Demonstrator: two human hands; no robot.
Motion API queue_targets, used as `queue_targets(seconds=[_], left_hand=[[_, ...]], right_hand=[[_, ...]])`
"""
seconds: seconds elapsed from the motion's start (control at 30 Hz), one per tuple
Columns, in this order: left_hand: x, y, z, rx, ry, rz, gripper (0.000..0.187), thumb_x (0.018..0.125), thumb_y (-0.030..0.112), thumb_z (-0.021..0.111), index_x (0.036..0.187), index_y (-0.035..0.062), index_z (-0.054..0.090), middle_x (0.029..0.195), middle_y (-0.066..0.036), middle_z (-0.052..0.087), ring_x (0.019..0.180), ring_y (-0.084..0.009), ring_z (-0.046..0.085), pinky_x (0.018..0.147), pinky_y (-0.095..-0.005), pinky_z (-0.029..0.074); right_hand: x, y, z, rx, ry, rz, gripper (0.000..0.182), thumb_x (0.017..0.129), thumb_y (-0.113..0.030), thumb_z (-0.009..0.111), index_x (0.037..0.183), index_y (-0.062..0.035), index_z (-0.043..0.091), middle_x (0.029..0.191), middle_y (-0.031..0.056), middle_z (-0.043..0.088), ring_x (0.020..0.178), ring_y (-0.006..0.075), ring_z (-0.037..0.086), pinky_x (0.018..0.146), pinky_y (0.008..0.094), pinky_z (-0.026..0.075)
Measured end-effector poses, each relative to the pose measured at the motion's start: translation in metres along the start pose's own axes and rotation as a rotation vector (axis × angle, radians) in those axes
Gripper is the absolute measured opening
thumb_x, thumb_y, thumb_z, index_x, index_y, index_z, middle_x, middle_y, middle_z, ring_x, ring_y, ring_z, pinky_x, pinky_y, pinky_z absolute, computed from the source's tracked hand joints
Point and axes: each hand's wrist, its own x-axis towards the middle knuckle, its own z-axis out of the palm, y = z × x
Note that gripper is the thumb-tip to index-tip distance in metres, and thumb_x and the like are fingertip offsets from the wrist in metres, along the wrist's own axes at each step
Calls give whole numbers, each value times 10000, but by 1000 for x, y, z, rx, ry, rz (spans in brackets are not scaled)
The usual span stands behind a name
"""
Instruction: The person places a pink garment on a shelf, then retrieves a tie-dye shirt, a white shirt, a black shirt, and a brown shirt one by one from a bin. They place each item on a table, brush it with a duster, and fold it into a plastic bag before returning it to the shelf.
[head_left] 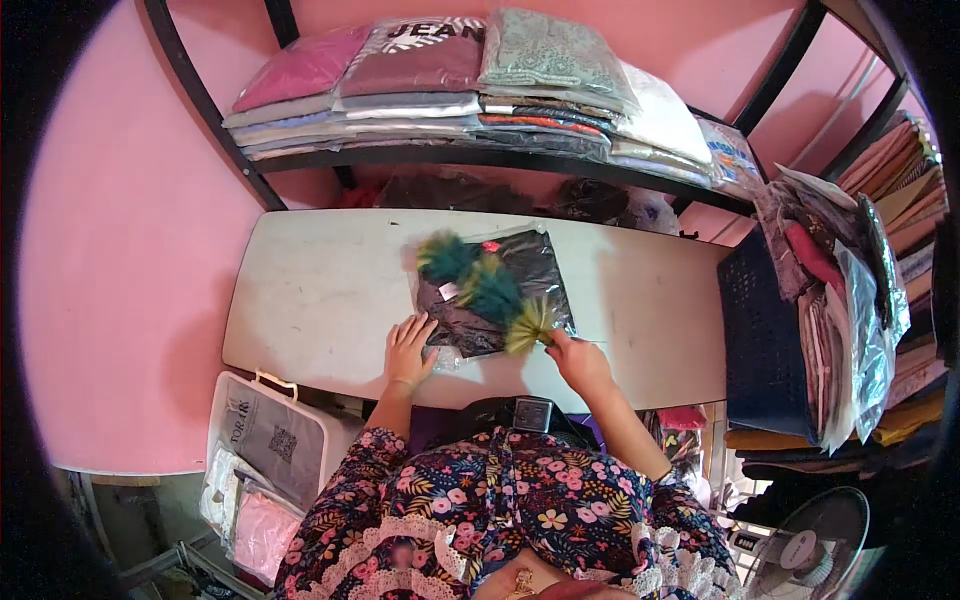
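A dark garment in a clear plastic bag lies on the pale table, with a small white label and a red spot showing on it. My right hand is closed round the near end of a fluffy green and yellow duster. The duster stretches diagonally over the bag and covers part of it; its far end is blurred. My left hand rests flat at the bag's near left corner, fingers spread.
Stacks of bagged clothes fill the black shelf behind the table. At the right stands a dark blue basket piled with bagged garments. A grey-white bin is at lower left, a fan at lower right.
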Motion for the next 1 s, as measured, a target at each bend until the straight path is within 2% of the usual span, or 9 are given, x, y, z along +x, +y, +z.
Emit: queue_targets(seconds=[0.13, 0.2, 0.3, 0.47, 0.53, 0.67, 0.8, 0.93, 1.0], left_hand=[[-1, -3, 4, 21, -10, -20, 574, 769, 297, 616, 1314, 206, 463, 1396, -21, 407, 1298, -216, 347, 1087, -440, 200], [0, -2, 4, 22, -5, -12, 569, 778, 303, 611, 1319, 207, 460, 1399, -20, 405, 1301, -216, 345, 1088, -437, 196], [1, -1, 3, 22, -4, -15, 558, 786, 305, 604, 1317, 204, 461, 1397, -23, 407, 1299, -219, 347, 1087, -437, 199], [1, -1, 5, -15, -4, -11, 556, 780, 260, 578, 1315, 175, 458, 1395, -53, 405, 1300, -237, 347, 1089, -446, 193], [2, -1, 4, -11, -8, -14, 554, 782, 265, 576, 1316, 177, 457, 1397, -51, 403, 1302, -236, 345, 1090, -446, 192], [1, 0, 3, -13, -25, -21, 553, 785, 270, 576, 1317, 180, 456, 1397, -47, 403, 1300, -237, 346, 1091, -447, 192], [4, -2, 9, 34, -3, 1, 577, 764, 294, 613, 1313, 203, 459, 1393, -24, 409, 1296, -218, 350, 1082, -438, 208], [6, 4, 7, -7, 0, -11, 530, 789, 252, 586, 1301, 176, 474, 1399, -42, 402, 1301, -220, 349, 1087, -448, 203], [5, 3, 7, 7, 1, -10, 529, 789, 247, 586, 1301, 173, 474, 1401, -41, 400, 1304, -221, 345, 1087, -444, 204]], right_hand=[[5, 14, 1, 39, 52, 51, 243, 851, -283, 572, 1040, -144, 510, 776, 174, 648, 714, 395, 628, 623, 502, 500], [9, 27, -1, -31, 147, 321, 228, 853, -266, 575, 1037, -137, 540, 771, 190, 640, 705, 394, 621, 602, 509, 480], [1, 31, -15, -30, 206, 388, 231, 859, -259, 569, 1054, -139, 541, 767, 188, 640, 703, 394, 621, 601, 506, 482], [-23, 32, 13, 110, 84, 47, 246, 847, -269, 593, 1056, -149, 545, 809, 204, 631, 735, 403, 611, 618, 497, 481], [-31, 23, 13, 119, 70, 51, 243, 856, -298, 567, 1064, -178, 533, 803, 177, 637, 730, 395, 620, 621, 503, 489], [-25, 54, 22, 18, 195, 390, 243, 871, -288, 550, 1073, -159, 512, 792, 198, 637, 721, 414, 615, 603, 522, 480], [-35, 66, 6, 33, 222, 502, 244, 874, -267, 550, 1083, -145, 517, 790, 217, 634, 717, 414, 612, 600, 516, 479], [-57, 72, 38, 357, 345, -23, 230, 855, -225, 584, 1063, -135, 548, 893, 155, 640, 751, 391, 609, 616, 485, 483], [-69, 61, 39, 179, 118, 48, 240, 857, -221, 579, 1081, -141, 545, 898, 156, 640, 751, 392, 609, 629, 486, 484]])
